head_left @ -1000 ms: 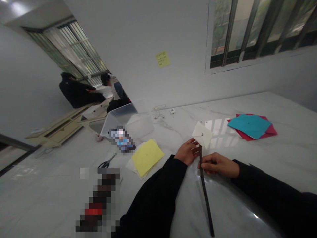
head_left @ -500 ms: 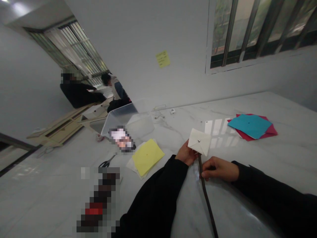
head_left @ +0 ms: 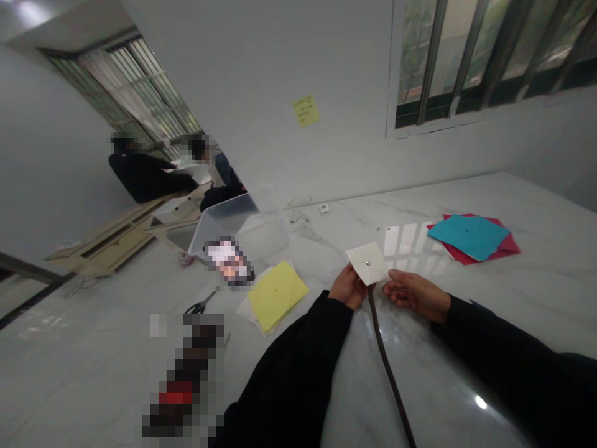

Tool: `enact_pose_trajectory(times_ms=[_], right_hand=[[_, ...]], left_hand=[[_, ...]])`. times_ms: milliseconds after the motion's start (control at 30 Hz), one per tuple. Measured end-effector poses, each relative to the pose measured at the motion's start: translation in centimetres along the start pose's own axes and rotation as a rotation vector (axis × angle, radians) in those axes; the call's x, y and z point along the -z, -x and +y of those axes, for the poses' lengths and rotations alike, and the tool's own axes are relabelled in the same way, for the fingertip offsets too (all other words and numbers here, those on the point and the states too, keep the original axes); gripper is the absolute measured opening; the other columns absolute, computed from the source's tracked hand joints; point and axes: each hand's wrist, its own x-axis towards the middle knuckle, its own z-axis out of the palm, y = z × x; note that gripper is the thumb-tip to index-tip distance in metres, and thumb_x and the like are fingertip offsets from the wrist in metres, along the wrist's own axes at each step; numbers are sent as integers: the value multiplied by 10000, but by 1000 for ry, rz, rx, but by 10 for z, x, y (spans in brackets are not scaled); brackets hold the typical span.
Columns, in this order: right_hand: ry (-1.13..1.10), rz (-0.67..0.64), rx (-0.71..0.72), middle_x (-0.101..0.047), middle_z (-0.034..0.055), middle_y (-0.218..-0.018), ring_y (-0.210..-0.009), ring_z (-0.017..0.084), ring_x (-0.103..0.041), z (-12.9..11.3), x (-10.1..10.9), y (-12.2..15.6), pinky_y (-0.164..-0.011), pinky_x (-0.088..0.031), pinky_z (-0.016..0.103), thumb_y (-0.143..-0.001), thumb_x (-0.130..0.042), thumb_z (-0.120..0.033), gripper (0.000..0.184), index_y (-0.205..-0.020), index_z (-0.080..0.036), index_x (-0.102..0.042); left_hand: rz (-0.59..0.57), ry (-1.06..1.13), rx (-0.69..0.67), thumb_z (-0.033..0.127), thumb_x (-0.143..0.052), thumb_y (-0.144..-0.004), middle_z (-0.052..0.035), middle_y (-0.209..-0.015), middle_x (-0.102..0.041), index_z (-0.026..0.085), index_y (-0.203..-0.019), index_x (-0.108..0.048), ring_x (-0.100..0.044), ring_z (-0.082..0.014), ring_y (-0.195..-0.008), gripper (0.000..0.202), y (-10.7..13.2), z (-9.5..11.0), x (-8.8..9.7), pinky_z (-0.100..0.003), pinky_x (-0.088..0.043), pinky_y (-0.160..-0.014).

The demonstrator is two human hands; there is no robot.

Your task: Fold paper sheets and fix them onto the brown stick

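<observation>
A small white folded paper square (head_left: 367,263) with a metal pin in its middle sits at the top of a long dark stick (head_left: 389,379). My left hand (head_left: 347,287) is closed on the paper's lower left corner and the stick's top. My right hand (head_left: 414,292) pinches the paper's right corner with thumb and fingers. The stick slants down towards the bottom edge of the view, above the white marble table (head_left: 466,348).
A stack of teal and red paper sheets (head_left: 469,236) lies at the right. Yellow and white sheets (head_left: 276,294), scissors (head_left: 200,305), a clear plastic box (head_left: 242,233) and a cable lie to the left. Two people sit far back left.
My right hand has moved up from the stick to the paper's right corner. The paper square has tilted flatter and shifted slightly left and down.
</observation>
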Motion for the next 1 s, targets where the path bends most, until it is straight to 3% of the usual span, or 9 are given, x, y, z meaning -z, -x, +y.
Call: enact_pose_trajectory(times_ms=[233, 567, 1000], right_hand=[[-62, 42, 96, -622, 6, -724, -582, 74, -558, 5, 3, -4, -505, -471, 161, -792, -741, -353, 251, -928, -175, -628], [63, 123, 150, -577, -19, -648, -516, 51, -455, 2, 2, -3, -465, -363, 174, -722, -779, -424, 339, -804, -140, -615], [36, 134, 131, -593, -16, -631, -503, 42, -453, 1, 6, -5, -457, -362, 158, -682, -816, -420, 342, -756, -142, -631]], left_hand=[[14, 14, -3, 270, -823, -616, -103, -941, -704, 143, -987, -640, -655, -218, -834, 432, -2, -8, -1, -283, -470, -662], [-18, 28, -43, 254, -797, -651, -106, -963, -719, 134, -1004, -653, -664, -252, -939, 400, -7, -15, 3, -354, -497, -837], [-50, 33, -66, 173, -763, -660, -138, -1029, -720, 116, -988, -659, -641, -308, -1065, 349, -8, -15, 2, -435, -460, -969]])
